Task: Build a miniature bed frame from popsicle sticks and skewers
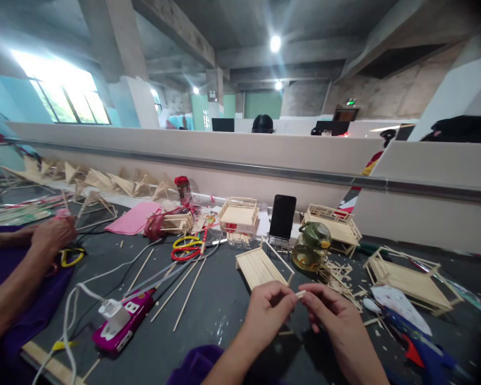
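Observation:
My left hand (266, 315) and my right hand (336, 318) meet low in the middle of the view, fingertips pinched. Between them is a short piece of pale wooden stick (301, 294), its far ends partly covered by the fingers. Just beyond my left hand lies a slatted wooden stick panel (260, 267) with thin raised sticks at its corner. Broken stick pieces (340, 278) are heaped beyond my right hand. To the right lies a blue tool with a red trigger (417, 342), apparently a glue gun, beside a speckled white sheet (401, 309).
Miniature stick-built frames (240, 214) line the back, near a phone on a stand (282, 216) and a green-lidded bottle (311, 248). Scissors (186, 248), loose sticks and a purple power strip (124, 323) with cables lie left. A co-worker's hand (56, 232) is at far left.

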